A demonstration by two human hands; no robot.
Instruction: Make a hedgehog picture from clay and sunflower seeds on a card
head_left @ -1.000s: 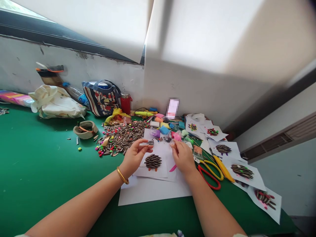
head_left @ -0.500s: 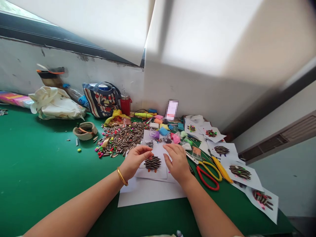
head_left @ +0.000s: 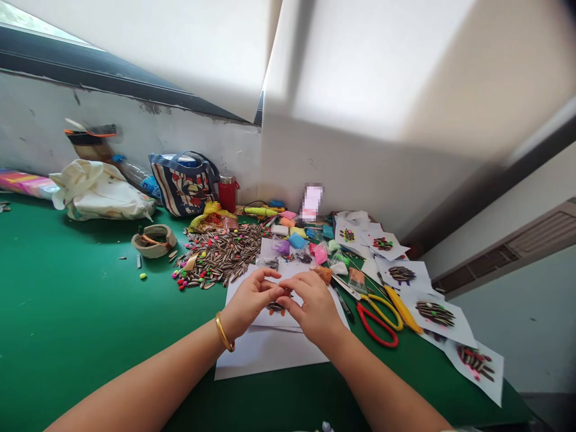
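Over a white paper sheet (head_left: pixel 238 287), my left hand (head_left: pixel 249 301) and my right hand (head_left: pixel 316 307) meet fingertip to fingertip. Both are closed in a pinch. Whatever sits between the fingers is too small and too covered to name. Right beneath them lies a hedgehog picture (head_left: pixel 275 306) made of sunflower seeds with orange feet, mostly hidden by the fingers. Below that sheet is a larger white paper (head_left: pixel 270 355). A lump of orange clay (head_left: pixel 322 274) in a bag lies just behind my right hand. A gold bangle circles my left wrist.
Left of the paper spreads a pile of sunflower seeds (head_left: pixel 238 249) with coloured bits. Scissors (head_left: pixel 378 324) and a yellow cutter (head_left: pixel 402 309) lie right, beside several seed-picture sheets (head_left: pixel 443 315). Bags of coloured clay (head_left: pixel 297 240) and a round bowl (head_left: pixel 154 241) are farther back.
My hands were apart and have come together over the hedgehog. The right hand moved left, its fingers closing from spread to pinched, and the orange clay bag behind it came into view.
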